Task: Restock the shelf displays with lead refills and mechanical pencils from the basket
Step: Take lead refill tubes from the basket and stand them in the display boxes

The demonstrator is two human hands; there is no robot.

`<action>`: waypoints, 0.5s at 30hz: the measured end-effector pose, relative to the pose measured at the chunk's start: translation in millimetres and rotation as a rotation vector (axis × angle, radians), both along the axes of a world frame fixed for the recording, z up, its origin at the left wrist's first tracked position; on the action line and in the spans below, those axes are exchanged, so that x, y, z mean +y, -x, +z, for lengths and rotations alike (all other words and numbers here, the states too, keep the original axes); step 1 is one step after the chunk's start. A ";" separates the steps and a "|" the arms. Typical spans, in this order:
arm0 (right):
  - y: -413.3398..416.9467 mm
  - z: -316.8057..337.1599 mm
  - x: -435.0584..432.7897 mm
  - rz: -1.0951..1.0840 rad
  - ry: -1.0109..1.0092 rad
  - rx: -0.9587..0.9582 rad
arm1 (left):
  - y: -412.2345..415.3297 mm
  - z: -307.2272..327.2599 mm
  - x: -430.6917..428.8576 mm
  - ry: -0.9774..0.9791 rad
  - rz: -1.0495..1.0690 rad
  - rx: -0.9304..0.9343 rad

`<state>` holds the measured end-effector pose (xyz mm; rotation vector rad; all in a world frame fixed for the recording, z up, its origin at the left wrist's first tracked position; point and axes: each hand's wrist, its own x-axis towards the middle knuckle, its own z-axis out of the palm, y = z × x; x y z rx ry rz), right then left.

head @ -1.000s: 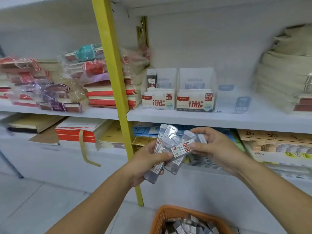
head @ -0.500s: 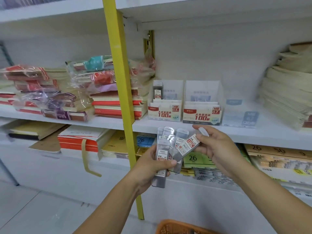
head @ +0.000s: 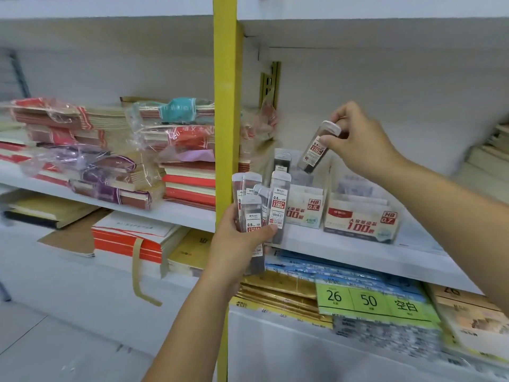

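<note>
A single lead refill case [head: 316, 150] is held at its white-capped upper end, pinched between the thumb and curled fingers of the right hand [head: 355, 139], in the upper right of centre of the frame. The case is tilted, with its cap at the hand and its dark lower end pointing down and to the left. That end is seen above the back of the HB 0.5 display box [head: 305, 210]; whether it touches the box cannot be told. One dark case [head: 282, 161] is seen standing upright in the rear left of that box. The HB 0.7 display box [head: 360, 219] is set just beside it to the right, both on the white shelf [head: 344, 252].

At the centre of the frame, a bundle of lead refill cases [head: 259, 208] is gripped by the left hand [head: 239, 244]. The fingers are curled round the lower halves and the thumb is pressed across the front labels. The cases are held upright and fanned, overlapping the yellow upright [head: 225, 106] and the left edge of the HB 0.5 display box.

Plastic-wrapped notebook stacks [head: 96, 161] are piled on the shelf at the left of the frame. Green label cards [head: 369, 299] marked 26 and 50 are seen on the lower shelf at the lower right.
</note>
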<state>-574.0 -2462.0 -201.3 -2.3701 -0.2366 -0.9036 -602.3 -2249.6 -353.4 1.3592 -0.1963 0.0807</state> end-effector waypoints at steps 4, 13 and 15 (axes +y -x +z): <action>-34.1 -2.9 7.1 -0.026 0.320 0.050 | -5.9 0.3 -2.1 0.008 -0.020 -0.009; -60.3 -16.9 5.1 -0.036 0.472 0.175 | -9.8 1.1 -3.4 0.058 -0.092 -0.009; -61.5 -16.8 6.5 -0.098 0.572 0.098 | -9.6 1.5 -2.7 0.063 -0.100 -0.009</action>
